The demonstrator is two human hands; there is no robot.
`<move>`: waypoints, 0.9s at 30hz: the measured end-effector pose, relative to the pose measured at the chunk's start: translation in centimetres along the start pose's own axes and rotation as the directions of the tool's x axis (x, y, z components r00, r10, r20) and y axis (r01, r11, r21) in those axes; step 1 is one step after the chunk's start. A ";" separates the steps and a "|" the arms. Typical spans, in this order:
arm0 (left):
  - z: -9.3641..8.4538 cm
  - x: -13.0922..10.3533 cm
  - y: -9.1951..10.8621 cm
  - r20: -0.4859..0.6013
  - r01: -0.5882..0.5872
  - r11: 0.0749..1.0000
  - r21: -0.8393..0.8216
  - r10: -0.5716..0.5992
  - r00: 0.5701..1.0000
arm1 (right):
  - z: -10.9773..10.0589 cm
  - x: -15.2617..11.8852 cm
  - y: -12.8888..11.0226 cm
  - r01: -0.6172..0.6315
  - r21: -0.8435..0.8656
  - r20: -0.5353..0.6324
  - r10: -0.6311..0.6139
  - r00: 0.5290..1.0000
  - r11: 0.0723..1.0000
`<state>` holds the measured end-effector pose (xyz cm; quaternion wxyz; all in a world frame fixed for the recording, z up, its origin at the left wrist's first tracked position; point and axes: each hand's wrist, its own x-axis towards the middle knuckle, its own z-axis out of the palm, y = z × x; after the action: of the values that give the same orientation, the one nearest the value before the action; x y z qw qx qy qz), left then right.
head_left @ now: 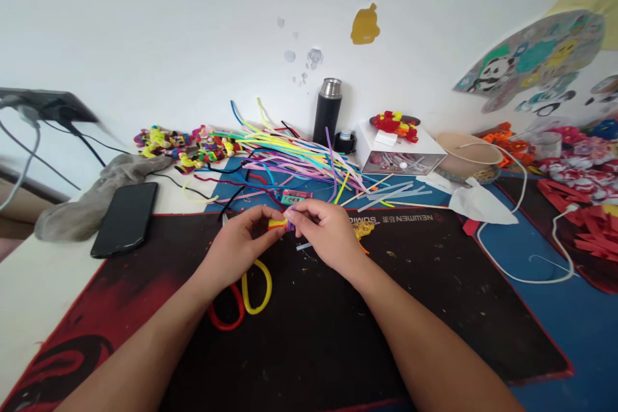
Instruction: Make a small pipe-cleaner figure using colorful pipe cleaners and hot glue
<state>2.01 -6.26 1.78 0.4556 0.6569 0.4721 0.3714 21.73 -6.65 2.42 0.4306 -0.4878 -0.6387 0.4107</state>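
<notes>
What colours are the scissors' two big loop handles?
One is a red loop handle, the other a yellow loop handle; the head view shows them best.

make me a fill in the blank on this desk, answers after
The scissors with looped plastic handles have one red loop and one ____ loop. The tall flask with a silver cap has a ____ body. The black smartphone lies to the ____ of the scissors. The left hand and right hand hold a small yellow, orange and ____ piece.

yellow; black; left; purple
</notes>
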 end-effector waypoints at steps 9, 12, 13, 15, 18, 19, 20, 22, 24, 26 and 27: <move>-0.3 0.3 -0.7 -0.038 0.032 0.999 0.008 -0.032 0.999 | -0.1 0.0 -0.1 -0.005 0.016 0.004 0.005 1.000 1.000; -0.3 0.3 -0.7 -0.036 0.018 1.000 0.026 -0.017 0.999 | 0.0 -0.1 -0.1 -0.009 0.013 0.015 0.009 1.000 1.000; -0.3 0.3 -0.6 -0.032 0.011 0.999 0.031 -0.010 0.999 | 0.0 -0.1 -0.2 -0.013 0.011 0.017 0.013 1.000 1.000; -0.2 0.2 -0.5 -0.023 -0.004 0.999 0.037 0.005 1.000 | 0.0 -0.1 -0.2 -0.019 0.006 0.018 0.019 1.000 1.000; -0.1 0.1 -0.3 -0.008 -0.023 0.999 0.044 0.023 1.000 | 0.0 -0.1 -0.3 -0.018 0.003 0.017 0.018 1.000 1.000; -0.1 0.0 -0.3 -0.004 -0.029 0.998 0.049 0.029 1.000 | 0.0 -0.1 -0.4 -0.014 0.003 0.019 0.014 1.000 1.000; -0.1 0.0 -0.3 0.002 -0.035 0.998 0.057 0.035 0.999 | -0.1 0.0 -0.4 -0.010 0.003 0.021 0.010 1.000 1.000; -0.2 -0.1 -0.3 0.020 -0.051 0.996 0.073 0.049 0.999 | -0.1 0.0 -0.4 -0.001 0.002 0.024 0.001 1.000 1.000; -0.2 -0.2 -0.3 0.041 -0.064 0.994 0.086 0.061 0.997 | -0.2 0.0 -0.4 -0.001 0.010 0.027 0.001 1.000 1.000; -0.3 -0.2 -0.2 0.058 -0.071 0.994 0.088 0.066 0.996 | -0.2 0.0 -0.3 -0.012 0.032 0.031 0.011 0.999 0.999; -0.3 -0.3 -0.2 0.066 -0.071 0.994 0.082 0.066 0.996 | -0.2 0.1 -0.2 -0.019 0.049 0.035 0.018 0.999 0.999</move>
<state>1.63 -6.44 1.68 0.4290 0.7028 0.4500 0.3458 21.82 -6.61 2.63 0.4275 -0.4756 -0.6313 0.4388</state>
